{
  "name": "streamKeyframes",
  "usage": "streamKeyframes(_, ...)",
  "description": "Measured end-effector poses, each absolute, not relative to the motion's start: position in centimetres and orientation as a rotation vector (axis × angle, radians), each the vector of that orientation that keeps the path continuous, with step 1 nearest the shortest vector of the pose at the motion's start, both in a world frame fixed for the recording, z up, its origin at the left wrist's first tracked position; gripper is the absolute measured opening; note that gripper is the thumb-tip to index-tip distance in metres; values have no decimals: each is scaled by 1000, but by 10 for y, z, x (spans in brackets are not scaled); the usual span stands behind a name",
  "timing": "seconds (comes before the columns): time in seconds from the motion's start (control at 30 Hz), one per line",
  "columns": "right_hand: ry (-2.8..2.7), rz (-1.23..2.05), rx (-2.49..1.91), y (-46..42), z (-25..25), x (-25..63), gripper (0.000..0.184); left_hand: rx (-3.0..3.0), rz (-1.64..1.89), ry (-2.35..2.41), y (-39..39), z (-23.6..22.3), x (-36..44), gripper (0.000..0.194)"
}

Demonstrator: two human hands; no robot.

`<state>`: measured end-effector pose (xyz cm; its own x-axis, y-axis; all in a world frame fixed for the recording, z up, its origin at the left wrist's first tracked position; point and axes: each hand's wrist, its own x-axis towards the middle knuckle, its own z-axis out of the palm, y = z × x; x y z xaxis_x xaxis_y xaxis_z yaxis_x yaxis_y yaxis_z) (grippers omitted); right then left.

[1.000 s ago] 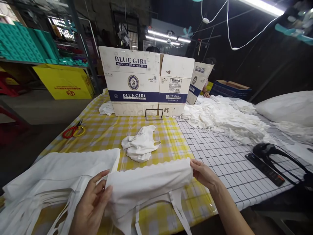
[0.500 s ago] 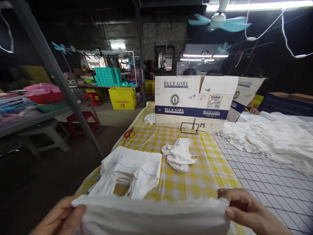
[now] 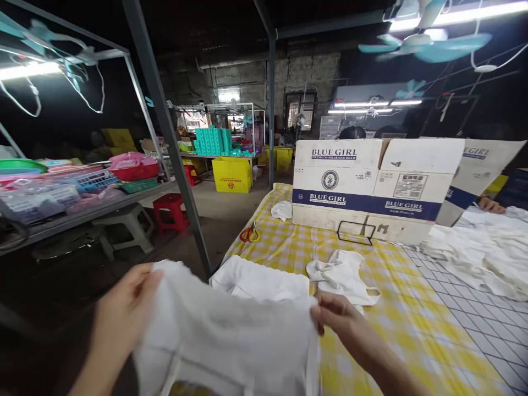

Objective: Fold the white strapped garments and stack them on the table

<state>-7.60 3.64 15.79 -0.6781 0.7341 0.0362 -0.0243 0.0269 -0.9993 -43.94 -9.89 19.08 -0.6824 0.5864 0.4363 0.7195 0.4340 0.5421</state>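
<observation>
Left hand (image 3: pixel 126 302) blurred, pinching; right hand (image 3: pixel 335 314) pinching, forearms (image 3: pixel 383 355) converging forward.

White-&-navy cardboard carton (image 3: pixel 342 165): matt printed paper face, scuffed. In front of ctn: thin black rectangular wire stand (image 3: pixel 356 240), looks metal, smooth; held wide white garment (image 3: pixel 231 335), soft matt cloth, a bit blurred; yellow-&-white checked cover (image 3: pixel 289 239), creased w/ slight sheen, cloth or plastic unclear. L of ctn: low red plastic stool (image 3: pixel 170 212), smooth.

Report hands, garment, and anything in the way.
Left hand and right hand gripping white garment by upper corners. Garment spread between them. White pile partly hidden behind.
</observation>
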Motion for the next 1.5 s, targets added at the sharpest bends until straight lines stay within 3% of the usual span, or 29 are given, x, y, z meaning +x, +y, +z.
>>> streamKeyframes(0.17, -1890, 1151, -1133, 110, 68, -117, 34, -1538, -496, -2423, 13, 136, -428, 23)
streamKeyframes(0.33, -1841, 965, -1264, 135, 24, -115, 30, -1621, -271, -2435, 60, 92, -427, 27)
streamKeyframes(0.87, -1979, 473, -1588, 145, 26, -118, 23, -1512, 36, -2603, 113, 60, -442, 31)
streamKeyframes(1.33, -2008, 500, -1529, 142, 32, -109, 15, -1560, -56, -2430, 101, 77, -423, 38)
streamKeyframes(1.5, -2015, 163, -1468, 149, 34, -62, 20, -1986, -66, -2506, 90, 64, -414, 50)
